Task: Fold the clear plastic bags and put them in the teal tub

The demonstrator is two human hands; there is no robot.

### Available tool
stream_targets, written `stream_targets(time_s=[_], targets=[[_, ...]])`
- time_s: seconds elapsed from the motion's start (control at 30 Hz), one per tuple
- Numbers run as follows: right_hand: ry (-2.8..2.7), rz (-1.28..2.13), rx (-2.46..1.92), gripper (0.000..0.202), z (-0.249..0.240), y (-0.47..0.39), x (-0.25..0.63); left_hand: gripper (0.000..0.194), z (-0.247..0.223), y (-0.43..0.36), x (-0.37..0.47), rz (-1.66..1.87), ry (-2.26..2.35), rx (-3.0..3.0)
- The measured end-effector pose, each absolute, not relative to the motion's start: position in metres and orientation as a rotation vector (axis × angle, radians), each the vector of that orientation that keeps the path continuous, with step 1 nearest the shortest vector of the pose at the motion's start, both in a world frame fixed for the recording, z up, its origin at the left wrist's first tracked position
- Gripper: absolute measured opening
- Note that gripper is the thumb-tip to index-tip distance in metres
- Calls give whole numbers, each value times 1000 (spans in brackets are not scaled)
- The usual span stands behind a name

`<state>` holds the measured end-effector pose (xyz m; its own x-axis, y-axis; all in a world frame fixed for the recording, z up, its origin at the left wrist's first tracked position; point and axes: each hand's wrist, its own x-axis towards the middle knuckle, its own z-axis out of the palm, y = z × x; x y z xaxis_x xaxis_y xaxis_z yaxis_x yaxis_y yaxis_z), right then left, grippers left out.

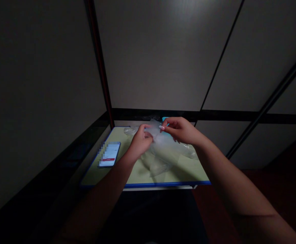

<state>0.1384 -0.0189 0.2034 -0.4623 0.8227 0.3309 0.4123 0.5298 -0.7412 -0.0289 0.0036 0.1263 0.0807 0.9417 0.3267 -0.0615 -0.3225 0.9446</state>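
Note:
Over the small table, my left hand (pixel 141 141) has its fingers curled around the near left side of a clear plastic bag (pixel 154 128). My right hand (pixel 180 130) pinches the bag's right edge between thumb and index finger. The bag is thin and see-through, and its outline is hard to make out. Beneath the hands lies more crumpled clear plastic (pixel 160 166), spread across the tabletop. Partly hidden behind my right hand is a turquoise object (pixel 165 119) whose kind I cannot tell.
A phone (pixel 110 154) with a lit screen lies at the table's left side. The pale yellow-green tabletop (pixel 135 176) has a blue edge. Light panels (pixel 153 61) with dark frames rise directly behind it, and another wall stands on the left. The surroundings are dim.

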Motion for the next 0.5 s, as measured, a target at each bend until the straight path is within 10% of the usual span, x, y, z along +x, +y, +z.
stream_targets(time_s=[0.5], targets=[[-1843, 950, -1023, 31, 193, -8, 160, 31, 124, -2, -36, 1338, 768, 1099]])
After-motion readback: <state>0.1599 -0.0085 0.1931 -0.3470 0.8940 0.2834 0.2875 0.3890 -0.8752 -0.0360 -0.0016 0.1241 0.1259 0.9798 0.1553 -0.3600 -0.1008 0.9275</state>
